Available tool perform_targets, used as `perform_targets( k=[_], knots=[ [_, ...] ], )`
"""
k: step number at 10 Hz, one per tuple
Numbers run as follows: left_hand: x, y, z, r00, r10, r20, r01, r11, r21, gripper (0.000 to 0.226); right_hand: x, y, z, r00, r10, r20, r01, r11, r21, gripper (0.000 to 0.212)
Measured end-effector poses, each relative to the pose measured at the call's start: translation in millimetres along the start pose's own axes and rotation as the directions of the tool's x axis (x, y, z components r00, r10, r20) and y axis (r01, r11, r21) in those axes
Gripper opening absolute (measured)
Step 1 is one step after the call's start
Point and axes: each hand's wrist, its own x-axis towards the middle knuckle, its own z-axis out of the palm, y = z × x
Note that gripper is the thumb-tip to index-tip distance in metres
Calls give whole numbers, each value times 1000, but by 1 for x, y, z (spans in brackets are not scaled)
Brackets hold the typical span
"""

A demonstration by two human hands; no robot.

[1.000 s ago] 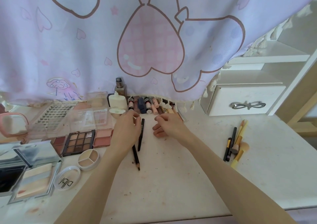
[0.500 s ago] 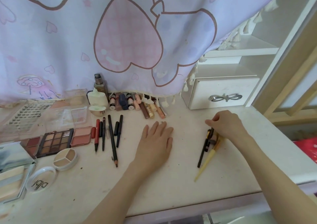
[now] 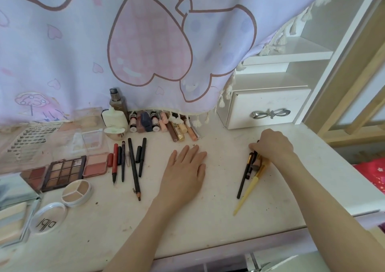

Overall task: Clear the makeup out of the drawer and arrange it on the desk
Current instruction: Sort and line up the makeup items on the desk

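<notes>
Mostly arranged on desk (image 3: 208, 215): palettes (image 3: 62, 171), pencils (image 3: 129, 159), tubes (image 3: 166, 126) ranked left; outstanding, brushes (image 3: 250, 178) right, gripped by right hand (image 3: 273, 147); left hand (image 3: 185, 167) flat, empty.

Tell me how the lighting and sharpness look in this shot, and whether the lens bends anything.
Head view: soft, even daylight, faint shadows under the left hand and right hand; wide-angle bowing curves the desk edge and shelf unit; mild softness overall, no harsh glare.
</notes>
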Motion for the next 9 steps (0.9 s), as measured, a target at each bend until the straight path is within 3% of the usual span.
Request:
perform_targets(
  k=[2,4,5,6,7,8,9],
  knots=[
    [-1,-1,-1,1000,-2,-6,2,1000,-16,44,2,-8,3,1000,-1,-3,1,1000,16,23],
    [0,-2,0,1000,12,-15,-12,1000,-24,44,4,-6,-5,991,-29,-131,85,891,447,41],
    [-1,-3,-2,1000,11,-23,-12,998,-65,42,-8,-11,-11,982,-70,-175,170,730,662,34],
    [0,-4,-5,998,41,-56,-49,988,-149,41,-27,-25,-14,979,-202,-38,145,547,825,24],
    [0,-6,-20,990,29,-137,-77,931,-357,46,-45,-37,-13,893,-418,167,28,420,907,21],
    [0,-10,-47,953,50,-299,-147,939,-311,55,-58,-45,-9,766,-576,284,36,481,876,21],
    [-1,-17,-66,914,189,-358,-268,946,-184,44,-64,-55,-9,698,-634,334,98,546,832,18]
  ],
)
